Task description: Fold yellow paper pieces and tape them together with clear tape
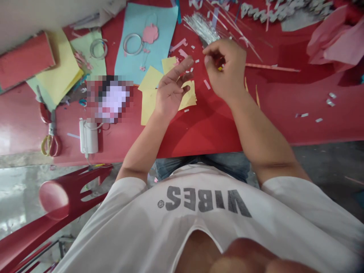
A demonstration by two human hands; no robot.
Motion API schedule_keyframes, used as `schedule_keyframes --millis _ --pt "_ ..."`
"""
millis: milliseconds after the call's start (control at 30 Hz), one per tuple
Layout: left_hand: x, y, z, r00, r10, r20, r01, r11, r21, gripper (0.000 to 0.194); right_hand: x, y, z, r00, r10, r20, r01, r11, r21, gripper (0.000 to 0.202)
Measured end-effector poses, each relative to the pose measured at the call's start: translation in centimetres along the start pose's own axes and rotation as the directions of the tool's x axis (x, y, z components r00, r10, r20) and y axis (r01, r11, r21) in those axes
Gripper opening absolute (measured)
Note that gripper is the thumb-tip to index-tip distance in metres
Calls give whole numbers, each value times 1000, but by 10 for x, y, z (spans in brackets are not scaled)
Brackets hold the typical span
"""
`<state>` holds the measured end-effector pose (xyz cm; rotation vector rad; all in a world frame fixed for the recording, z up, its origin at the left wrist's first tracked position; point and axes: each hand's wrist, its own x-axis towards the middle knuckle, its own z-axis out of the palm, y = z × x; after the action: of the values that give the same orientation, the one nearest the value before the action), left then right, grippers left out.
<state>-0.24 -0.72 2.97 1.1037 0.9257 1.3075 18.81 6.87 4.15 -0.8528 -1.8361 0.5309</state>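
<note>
Over several yellow paper pieces (149,102) on the red table, my left hand (172,89) hovers with its fingers apart and nothing visible in them. To its right, my right hand (227,66) is curled, thumb and index finger brought near each other; what they hold, if anything, is too small to tell. A bundle of silvery strips (200,26) lies just beyond my right hand. Small white and pink scraps (206,84) are scattered between the hands. A striped pinkish stick (273,68) extends to the right from behind my right hand.
Scissors (51,131), a white power bank (88,137) and a blurred-out phone (112,99) lie left. Behind them are a blue sheet (167,22) with a tape roll (133,44) and pink flower. Pink paper (338,41) is at the right; a red chair (76,189) stands lower left.
</note>
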Motion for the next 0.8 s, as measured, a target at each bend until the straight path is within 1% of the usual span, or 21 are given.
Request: schedule_keyframes --millis 33,100,133,233,300,400,500,600,667,800 --pt "0 0 1 1000 -1 -4 1 1000 4 60 -2 -7 2 999 -14 29 13 1000 16 22" --pt "-1 2 4 1000 19 -1 -19 1000 7 58 -5 -15 6 998 -51 42 49 998 46 12" --pt "-2 3 5 999 38 5 -38 999 7 56 -7 -17 7 997 -63 48 61 997 56 10" --pt "-4 4 8 996 89 19 -90 995 31 55 -9 -17 7 996 -48 72 44 997 62 18" --pt "-3 1 8 994 112 -3 -111 990 84 52 -10 -18 5 996 -35 79 32 999 43 18" --pt "-1 -4 5 985 168 -27 -160 969 187 50 -11 -22 2 997 -71 38 71 997 -1 11" --pt "-1 -6 4 981 191 -21 -179 948 264 49 -12 -26 3 995 -100 -8 99 994 -49 13" --pt "-2 -6 5 984 175 -18 -164 947 277 48 -13 -28 5 998 -60 -26 59 997 -55 18" --pt "-3 -6 6 985 174 -5 -166 948 273 50 -15 -29 5 999 -30 -31 28 998 -55 19" --pt "-2 -8 9 986 168 14 -166 949 267 57 -17 -28 5 997 -48 -59 45 998 -53 16"
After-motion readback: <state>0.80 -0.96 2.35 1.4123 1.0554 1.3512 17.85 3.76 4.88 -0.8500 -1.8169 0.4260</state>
